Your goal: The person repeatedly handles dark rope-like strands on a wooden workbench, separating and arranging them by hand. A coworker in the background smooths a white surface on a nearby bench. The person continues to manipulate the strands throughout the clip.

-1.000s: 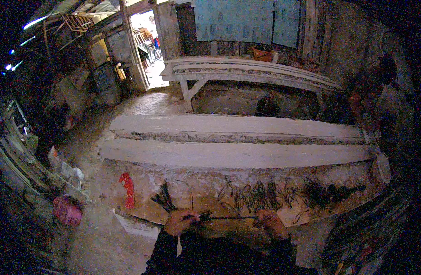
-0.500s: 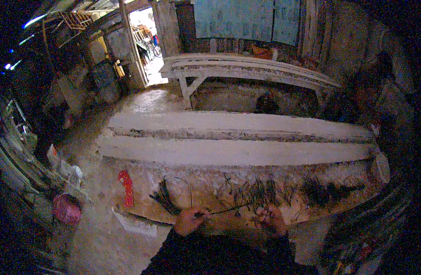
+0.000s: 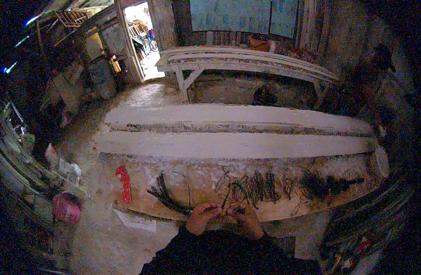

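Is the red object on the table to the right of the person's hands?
No, the red object lies left of both the left hand and the right hand.

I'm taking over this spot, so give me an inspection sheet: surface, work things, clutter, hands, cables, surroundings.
Surface: table scuffed brown on the near side; two pale planks along its far side.
Work things: dark bundle at left, loops right of centre, dark tangle at right.
Clutter: red object on the table's left; pink container left of the table.
Hands: left hand and right hand close together at the near edge, pinching thin dark strands.
Cables: nothing seen for certain; strand material unclear.
Surroundings: dim room, bright doorway, pale bench behind.
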Demonstrator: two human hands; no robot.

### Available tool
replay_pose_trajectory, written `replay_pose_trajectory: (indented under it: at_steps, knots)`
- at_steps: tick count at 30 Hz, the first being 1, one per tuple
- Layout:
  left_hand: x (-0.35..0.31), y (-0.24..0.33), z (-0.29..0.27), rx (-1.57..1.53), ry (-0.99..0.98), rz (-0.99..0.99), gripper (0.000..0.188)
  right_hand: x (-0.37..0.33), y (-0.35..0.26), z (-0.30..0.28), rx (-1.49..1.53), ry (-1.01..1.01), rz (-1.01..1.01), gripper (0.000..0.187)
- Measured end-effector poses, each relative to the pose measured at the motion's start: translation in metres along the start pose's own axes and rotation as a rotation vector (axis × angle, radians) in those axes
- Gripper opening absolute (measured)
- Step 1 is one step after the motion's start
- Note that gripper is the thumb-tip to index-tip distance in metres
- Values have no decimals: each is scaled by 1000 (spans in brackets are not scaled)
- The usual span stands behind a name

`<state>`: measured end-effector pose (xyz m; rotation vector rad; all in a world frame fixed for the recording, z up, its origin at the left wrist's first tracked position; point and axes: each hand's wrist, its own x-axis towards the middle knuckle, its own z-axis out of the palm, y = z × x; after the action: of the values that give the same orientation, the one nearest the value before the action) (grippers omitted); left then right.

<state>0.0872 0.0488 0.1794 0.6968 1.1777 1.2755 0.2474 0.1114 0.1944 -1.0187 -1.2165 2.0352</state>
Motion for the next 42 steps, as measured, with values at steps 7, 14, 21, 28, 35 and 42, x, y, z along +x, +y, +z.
replay_pose_trajectory:
  at_steps: [7,14,21,28,35,42]
  knots:
    - [-4,6,15,224,14,67,24,-4,-6,-10,-170,12,-188,10]
    - [-8,16,15,445,15,77,25,-9,-15,-5,-258,8,-237,7]
    - [-9,14,15,400,3,120,24,-15,-30,0,-391,6,-325,7]
    - [-11,12,15,300,36,-4,23,-13,-19,-1,-381,7,-294,10]
    - [-8,9,11,432,-13,58,19,-13,-9,-5,-646,23,-456,22]
    - [-10,6,9,412,-127,157,15,-14,-17,-8,-550,-137,-445,45]
